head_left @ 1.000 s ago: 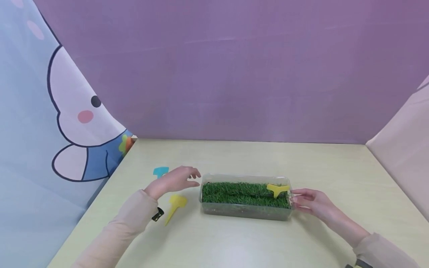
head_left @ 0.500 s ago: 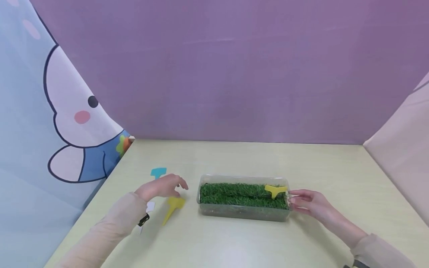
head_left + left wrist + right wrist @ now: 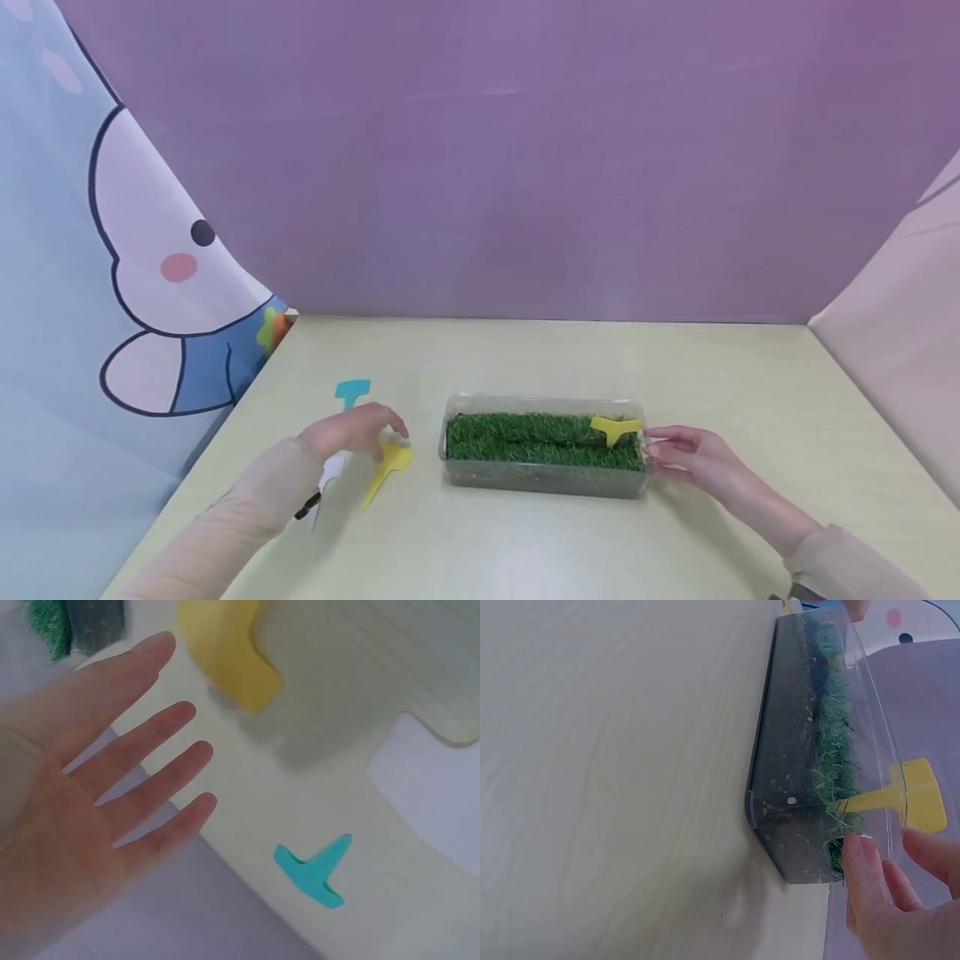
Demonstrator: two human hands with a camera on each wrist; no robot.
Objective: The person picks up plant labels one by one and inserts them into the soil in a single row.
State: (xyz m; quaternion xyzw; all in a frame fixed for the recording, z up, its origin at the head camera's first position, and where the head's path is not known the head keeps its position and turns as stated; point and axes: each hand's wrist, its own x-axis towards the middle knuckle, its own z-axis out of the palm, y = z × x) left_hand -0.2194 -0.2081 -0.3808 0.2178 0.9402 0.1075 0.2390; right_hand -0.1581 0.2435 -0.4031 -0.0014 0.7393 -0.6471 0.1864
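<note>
Marker [image 3: 397, 457], yellow and loose, lies on the desk [image 3: 525, 550] at about 4 o'clock from my left hand [image 3: 352, 431], stem toward 7. That hand: thumb and fingers apart, nothing held, thumb just beside the marker's broad head, no contact I can make out. My right hand [image 3: 705, 458] is at the 3 o'clock end of the clear tub [image 3: 543, 480], fingers fairly straight, tips on the end wall, not clamped. Step looks like a reach for the loose marker. To do it well, I'd drop thumb and fingertips either side of the head, pinch flat, lift straight up so the stem doesn't scrape; right hand only light on the tub. Edges: white marker [image 3: 331, 472] partly under my wrist, 9 o'clock from the loose one, easy to snag; blue marker [image 3: 352, 388] at 11. Tub rim stands above the grass [image 3: 517, 425], so any pass over it needs height; planted yellow marker [image 3: 615, 427] sticks up at the 3 o'clock end. Room: desk strip between loose marker and tub, more at 6 o'clock from the tub, and at 12 up to the purple backdrop [image 3: 495, 167].
</note>
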